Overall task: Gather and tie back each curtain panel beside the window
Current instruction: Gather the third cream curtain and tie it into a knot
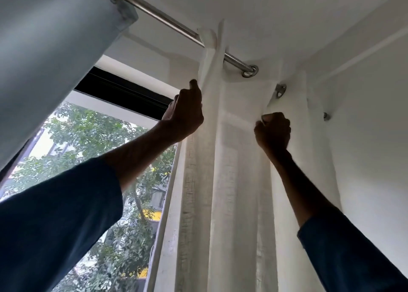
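Dark blue left sleeve point(55, 225), nearest and largest, bottom left; dark blue right sleeve point(353, 254) opposite. White sheer fabric curtain panel point(231, 192), hanging in gathered folds at the right edge of the window point(99, 159), against the white wall point(375, 115). Pale grey-blue curtain panel point(44, 48), upper left, on the same brushed steel rod point(159, 15). My left hand point(185, 112), fingers curled round the white panel's leading fold. My right hand point(272, 130), a fist pinching a fold just under a steel eyelet point(280, 90).

2 dark blue sleeves point(57, 221)
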